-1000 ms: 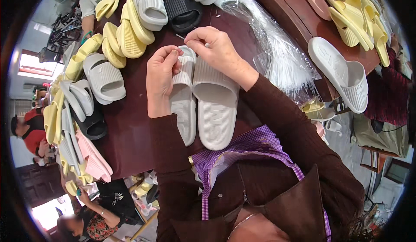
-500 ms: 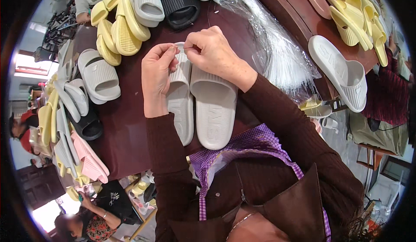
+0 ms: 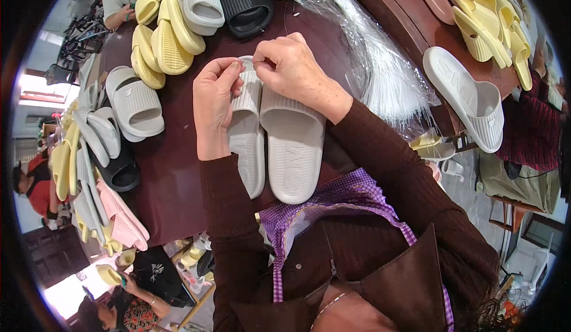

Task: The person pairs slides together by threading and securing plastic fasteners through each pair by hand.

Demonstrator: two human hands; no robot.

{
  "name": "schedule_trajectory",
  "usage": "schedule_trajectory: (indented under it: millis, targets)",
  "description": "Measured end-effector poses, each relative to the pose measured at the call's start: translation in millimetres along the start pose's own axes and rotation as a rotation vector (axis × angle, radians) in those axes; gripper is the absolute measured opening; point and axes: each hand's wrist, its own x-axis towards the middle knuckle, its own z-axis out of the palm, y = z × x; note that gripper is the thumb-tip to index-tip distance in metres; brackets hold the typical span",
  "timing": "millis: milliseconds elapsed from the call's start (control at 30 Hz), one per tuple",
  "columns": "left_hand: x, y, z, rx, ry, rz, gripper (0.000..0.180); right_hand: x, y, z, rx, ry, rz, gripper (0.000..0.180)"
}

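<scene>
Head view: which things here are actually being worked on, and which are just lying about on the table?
In hand:
- pair of grey slippers, side by side
- left hand and right hand, pinching at the straps where the two meet

Lying about:
- yellow slippers
- black slipper
- clear plastic bags
- white slipper
- pink slippers

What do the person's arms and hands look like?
Both arms wear long, dark brown ribbed knit sleeves that end at the wrists. The left hand and right hand are bare, with no gloves, and no rings or watch show.
</scene>
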Motion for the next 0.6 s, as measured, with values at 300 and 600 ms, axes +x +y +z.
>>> schedule_trajectory:
  millis: [300,600]
  targets:
    - [-2,0,2,-0.009,-0.007,0.018,0.008,-1,-2,1,-0.007,0.005,-0.005,0.004]
    - [2,3,-7,-0.147,-0.097,-0.07,0.007,-1,-3,6,0.078,0.044,-0.022,0.004]
